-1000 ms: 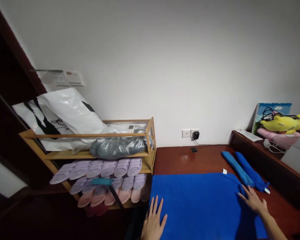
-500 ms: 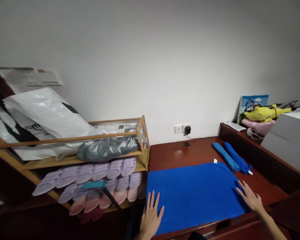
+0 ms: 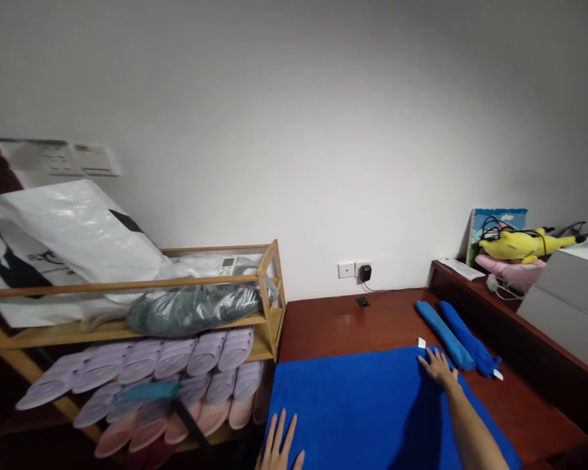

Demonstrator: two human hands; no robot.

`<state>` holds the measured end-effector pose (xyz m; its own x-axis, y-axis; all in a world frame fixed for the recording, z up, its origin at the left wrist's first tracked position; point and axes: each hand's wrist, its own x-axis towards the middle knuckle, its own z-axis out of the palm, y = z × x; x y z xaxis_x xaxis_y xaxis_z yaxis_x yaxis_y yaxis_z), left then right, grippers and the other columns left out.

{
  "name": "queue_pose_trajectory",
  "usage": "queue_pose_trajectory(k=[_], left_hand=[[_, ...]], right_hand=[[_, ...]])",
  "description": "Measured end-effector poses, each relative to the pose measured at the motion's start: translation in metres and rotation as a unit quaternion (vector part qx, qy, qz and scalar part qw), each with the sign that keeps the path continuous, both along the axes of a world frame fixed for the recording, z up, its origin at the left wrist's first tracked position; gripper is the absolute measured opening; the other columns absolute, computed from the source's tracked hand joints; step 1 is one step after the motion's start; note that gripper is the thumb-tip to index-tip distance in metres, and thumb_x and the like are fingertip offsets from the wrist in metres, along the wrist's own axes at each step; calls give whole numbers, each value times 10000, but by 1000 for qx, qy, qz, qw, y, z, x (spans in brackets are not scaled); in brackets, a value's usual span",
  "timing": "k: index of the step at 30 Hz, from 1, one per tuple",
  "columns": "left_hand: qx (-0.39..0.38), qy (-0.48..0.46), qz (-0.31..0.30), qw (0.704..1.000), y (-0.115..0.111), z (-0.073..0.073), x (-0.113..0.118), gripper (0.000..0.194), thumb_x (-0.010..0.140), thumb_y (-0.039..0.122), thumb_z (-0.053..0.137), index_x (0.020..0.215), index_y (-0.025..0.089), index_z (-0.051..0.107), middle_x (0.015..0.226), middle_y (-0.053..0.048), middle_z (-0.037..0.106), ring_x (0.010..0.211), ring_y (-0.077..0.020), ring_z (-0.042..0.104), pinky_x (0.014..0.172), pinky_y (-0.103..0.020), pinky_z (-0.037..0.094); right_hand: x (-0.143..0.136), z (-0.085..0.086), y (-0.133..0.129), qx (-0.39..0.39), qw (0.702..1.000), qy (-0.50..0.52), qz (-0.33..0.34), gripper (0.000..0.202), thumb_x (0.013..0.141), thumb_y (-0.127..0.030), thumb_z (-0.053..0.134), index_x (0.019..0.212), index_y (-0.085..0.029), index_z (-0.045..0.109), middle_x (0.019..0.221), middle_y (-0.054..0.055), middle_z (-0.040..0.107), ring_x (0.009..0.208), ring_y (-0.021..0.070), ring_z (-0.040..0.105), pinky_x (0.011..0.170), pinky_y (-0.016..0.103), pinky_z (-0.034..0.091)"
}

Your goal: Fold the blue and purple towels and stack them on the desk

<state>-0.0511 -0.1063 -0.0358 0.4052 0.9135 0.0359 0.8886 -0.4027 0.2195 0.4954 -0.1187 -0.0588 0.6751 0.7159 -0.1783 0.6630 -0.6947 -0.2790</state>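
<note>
A blue towel (image 3: 347,398) lies spread over the dark red wooden desk (image 3: 323,326). My left hand (image 3: 278,447) rests on its left edge, fingers spread and partly cut off by the bottom of the view. Reaching farther, my right hand (image 3: 440,369) presses on the towel's far right corner with its fingers stretched out, just by a small white tag (image 3: 421,343). Beyond that hand lie two rolled cloths, a lighter blue one (image 3: 443,333) and a darker blue one (image 3: 468,336). Neither hand grips anything.
On the left, a wooden rack (image 3: 269,320) holds several lilac slippers (image 3: 176,356), pink slippers, a white bag (image 3: 78,235) and a remote (image 3: 227,266). A raised ledge at right carries a yellow plush toy (image 3: 514,245) and a grey box (image 3: 563,294). A black plug (image 3: 365,273) sits in the wall socket.
My right hand has moved from the towel's right edge to its far right corner, now lying flatter. My left hand stays at the left edge. The view has tilted up slightly.
</note>
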Motion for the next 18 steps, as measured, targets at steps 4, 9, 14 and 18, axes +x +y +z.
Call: queue_pose_trajectory(k=[4,9,14,18], left_hand=[[2,-19,-5,1000,1,-2,0,561,912,471,287,1437,286,221,1537,21,121,1404,-225,104,1029,-397,385],[3,-53,-6,999,-3,4,0,553,913,470,303,1434,302,222,1539,18,117,1403,-228,118,1043,-400,367],[-2,-58,6,998,-8,13,1,568,911,492,303,1440,314,198,1545,21,87,1407,-221,96,1056,-398,342],[5,-47,6,999,-8,12,1,568,910,493,300,1441,322,193,1547,25,85,1409,-221,95,1057,-396,337]], right_hand=[[2,-7,-4,-26,1000,3,-3,839,739,-702,315,1450,-277,184,1553,61,73,1416,277,59,1054,640,144],[-13,1,-11,-13,999,-29,-1,828,771,-701,236,1463,-262,119,1559,54,22,1421,219,2,1102,560,102],[-48,9,-47,115,986,-118,-14,758,807,-663,151,1451,-267,200,1558,32,72,1421,193,8,1106,528,138],[-48,-6,-127,181,978,-105,-6,746,755,-668,254,1423,-335,277,1541,5,160,1411,226,111,1080,570,195]])
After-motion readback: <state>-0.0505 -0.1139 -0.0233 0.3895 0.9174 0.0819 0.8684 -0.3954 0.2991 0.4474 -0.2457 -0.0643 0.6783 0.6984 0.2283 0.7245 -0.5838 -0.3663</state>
